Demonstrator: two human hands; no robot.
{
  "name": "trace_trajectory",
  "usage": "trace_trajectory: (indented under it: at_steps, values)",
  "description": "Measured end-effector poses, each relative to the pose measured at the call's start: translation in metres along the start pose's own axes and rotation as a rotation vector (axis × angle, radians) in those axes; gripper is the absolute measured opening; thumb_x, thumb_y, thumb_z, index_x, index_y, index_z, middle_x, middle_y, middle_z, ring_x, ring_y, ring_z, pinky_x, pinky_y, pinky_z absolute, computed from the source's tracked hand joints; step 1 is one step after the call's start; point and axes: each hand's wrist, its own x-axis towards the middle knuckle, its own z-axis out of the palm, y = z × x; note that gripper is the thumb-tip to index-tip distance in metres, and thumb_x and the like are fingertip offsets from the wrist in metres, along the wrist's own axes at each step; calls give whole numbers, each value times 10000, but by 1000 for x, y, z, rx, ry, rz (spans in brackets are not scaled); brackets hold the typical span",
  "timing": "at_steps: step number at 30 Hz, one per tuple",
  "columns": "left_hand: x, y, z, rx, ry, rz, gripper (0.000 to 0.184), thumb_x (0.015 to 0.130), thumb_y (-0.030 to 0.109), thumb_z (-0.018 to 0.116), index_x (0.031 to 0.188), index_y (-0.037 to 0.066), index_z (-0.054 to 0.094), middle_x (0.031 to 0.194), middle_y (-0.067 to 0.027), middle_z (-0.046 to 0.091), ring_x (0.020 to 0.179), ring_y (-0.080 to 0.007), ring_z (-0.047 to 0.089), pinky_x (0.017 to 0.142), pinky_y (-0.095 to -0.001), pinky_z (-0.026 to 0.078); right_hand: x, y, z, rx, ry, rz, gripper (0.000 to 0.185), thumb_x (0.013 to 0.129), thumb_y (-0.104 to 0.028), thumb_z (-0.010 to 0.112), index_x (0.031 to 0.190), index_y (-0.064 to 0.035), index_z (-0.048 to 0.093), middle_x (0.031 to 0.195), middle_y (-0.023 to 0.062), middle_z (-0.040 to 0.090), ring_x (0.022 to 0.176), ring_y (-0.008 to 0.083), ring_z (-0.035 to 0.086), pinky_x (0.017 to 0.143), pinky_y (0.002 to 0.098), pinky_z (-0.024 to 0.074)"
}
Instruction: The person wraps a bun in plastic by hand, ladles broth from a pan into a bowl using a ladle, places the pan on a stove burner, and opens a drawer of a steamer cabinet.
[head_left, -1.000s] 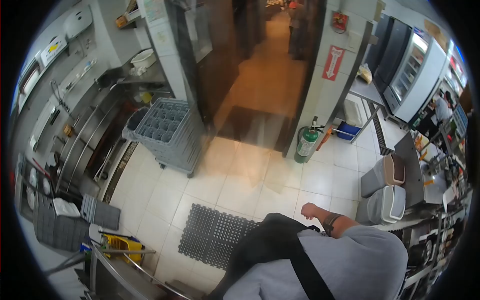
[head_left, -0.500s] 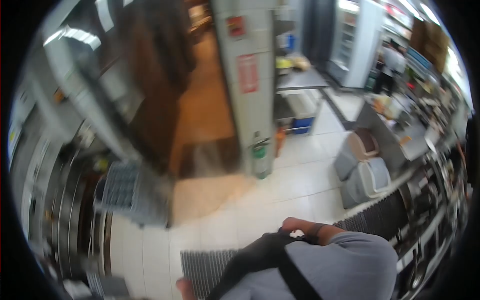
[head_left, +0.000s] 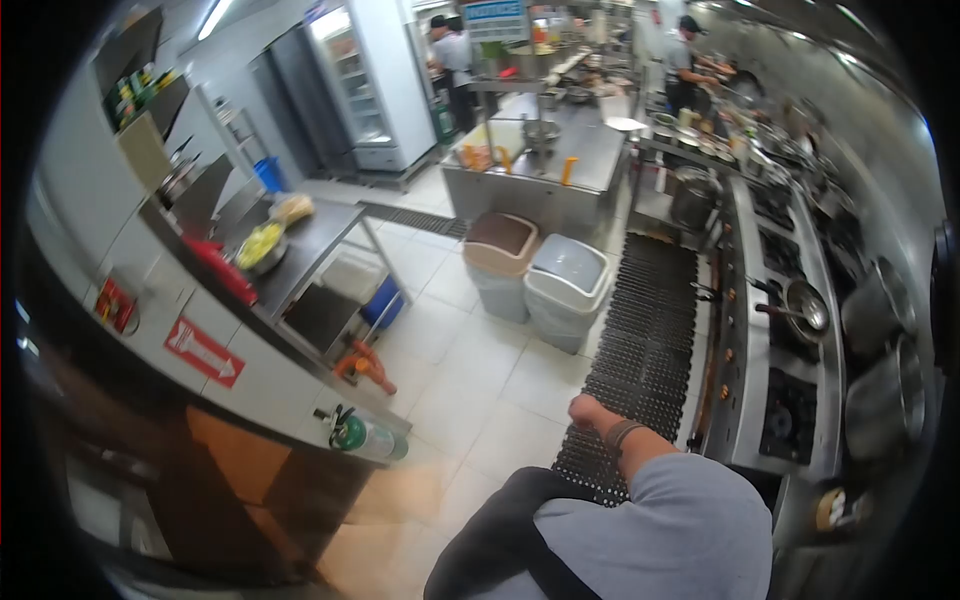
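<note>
My right hand (head_left: 590,411) hangs out in front of my body, above the edge of the black rubber mat (head_left: 645,340). A dark band circles its wrist. The fingers are turned down and away, so I cannot make out how they are curled, and no object shows in the hand. My left hand is out of the picture. Around my right hand are white floor tiles, with a lidded grey bin (head_left: 567,280) and a brown-lidded bin (head_left: 500,255) ahead. A pan (head_left: 803,312) rests on the stove (head_left: 735,390) to the right.
A green gas cylinder (head_left: 368,438) stands by the wall corner at left. Beyond it, a steel table (head_left: 330,232) holds a bowl of yellow-green food (head_left: 262,247). Two co-workers, one person (head_left: 455,60) at the back and another person (head_left: 687,65) by the far stoves, stand farther off.
My view has swung to the right, bringing the stove line into sight. My right hand now reaches forward, away from my apron; my left hand has left the picture.
</note>
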Motion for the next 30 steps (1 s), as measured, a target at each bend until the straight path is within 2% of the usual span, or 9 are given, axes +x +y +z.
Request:
trace_trajectory:
  at_steps: [5, 11, 13, 14, 16, 19, 21, 23, 30]
  values:
    - [62, 52, -13, 8, -102, 81, 223, 829, 237, 656, 811, 20, 705, 756, -100, 703, 676, -263, 686, 574, -432, 531, -137, 14, 91, 49, 95, 326, 117, 713, -172, 717, 800, -176, 796, 817, 92, 748, 817, 310, 742, 724, 426, 611]
    - [135, 83, -16, -36, -280, 200, 224, 871, 193, 629, 858, -15, 710, 770, -114, 712, 656, -260, 684, 567, -417, 541, -307, -129, 183, 1101, -176, 1046, 193, 815, -153, 680, 712, 2, 732, 653, 175, 696, 533, 294, 693, 572, 369, 603]
    - [137, 88, 4, 123, -363, 323, 215, 887, 172, 620, 895, -22, 711, 759, -101, 690, 646, -232, 677, 553, -362, 532, -344, -191, 208, 1220, -258, 1122, 216, 869, -186, 676, 827, 12, 753, 806, 179, 738, 701, 269, 735, 703, 373, 614]
    - [134, 92, 15, 244, -404, 413, 207, 896, 159, 616, 926, -22, 711, 746, -86, 666, 640, -205, 671, 539, -310, 522, -356, -216, 240, 1230, -264, 1141, 216, 869, -186, 676, 827, 12, 753, 806, 179, 738, 701, 269, 735, 703, 373, 614]
    - [127, 93, 40, 431, -567, 576, 230, 890, 174, 657, 961, -32, 729, 777, -107, 698, 669, -204, 685, 554, -319, 527, -386, -250, 327, 318, 153, 64, 193, 821, -201, 670, 881, -43, 764, 804, 121, 735, 745, 244, 715, 698, 406, 563]
    - [117, 66, 76, 471, -723, 533, 245, 882, 189, 689, 957, -38, 744, 772, -120, 708, 664, -198, 687, 556, -330, 530, -421, -301, 403, 1507, 117, 387, 230, 814, -255, 703, 963, -97, 777, 896, 113, 750, 901, 254, 722, 807, 421, 551]
    - [128, 43, 99, 1031, -862, 1108, 313, 905, 266, 629, 1013, -1, 753, 900, -182, 750, 759, -277, 733, 708, -393, 584, -444, -317, 442, 1418, 96, 318, 296, 809, -294, 708, 1020, -95, 772, 880, 120, 745, 904, 275, 724, 813, 437, 548]
    - [71, 42, 104, 1071, -903, 713, 311, 927, 292, 581, 1023, 67, 772, 978, -172, 756, 857, -315, 732, 800, -456, 576, -456, -331, 442, 1073, 145, 400, 262, 826, -276, 706, 984, -74, 763, 826, 129, 732, 794, 255, 725, 744, 417, 566]
    - [20, 36, 94, 1184, -1029, 1169, 263, 922, 279, 592, 997, 102, 772, 1015, -137, 759, 875, -311, 736, 789, -465, 576, -488, -337, 306, 1119, 41, 875, 214, 861, -226, 655, 993, -107, 773, 940, 128, 730, 813, 294, 693, 720, 403, 568]
